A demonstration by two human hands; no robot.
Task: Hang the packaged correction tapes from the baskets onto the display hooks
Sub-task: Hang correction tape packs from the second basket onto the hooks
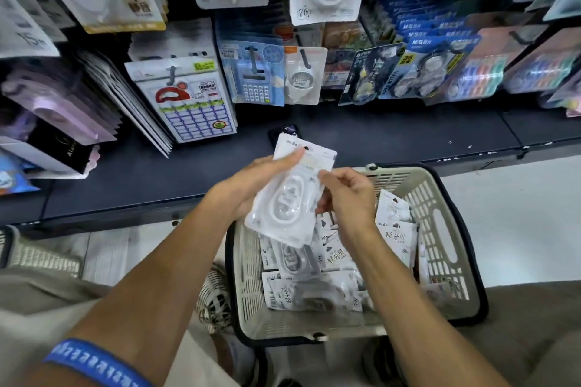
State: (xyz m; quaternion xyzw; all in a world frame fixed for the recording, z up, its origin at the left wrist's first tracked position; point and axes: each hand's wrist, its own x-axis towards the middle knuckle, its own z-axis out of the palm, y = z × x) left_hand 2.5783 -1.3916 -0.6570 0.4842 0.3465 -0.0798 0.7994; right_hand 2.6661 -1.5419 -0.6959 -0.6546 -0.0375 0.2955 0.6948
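Observation:
A white packaged correction tape (290, 198) is held above the far left corner of a beige basket (446, 229). My left hand (251, 182) supports the pack from behind and its left side, thumb along the top edge. My right hand (345, 195) pinches the pack's right edge. More white correction tape packs (330, 273) lie piled in the basket. A matching white pack (303, 77) hangs on a display hook (304, 56) straight ahead on the lower row.
A dark shelf ledge (377, 135) runs in front of the basket. A dark phone (283, 132) lies on the ledge behind the pack. Hanging stationery packs (185, 97) fill the hooks left, right and above. A second basket's edge (41, 258) sits at far left.

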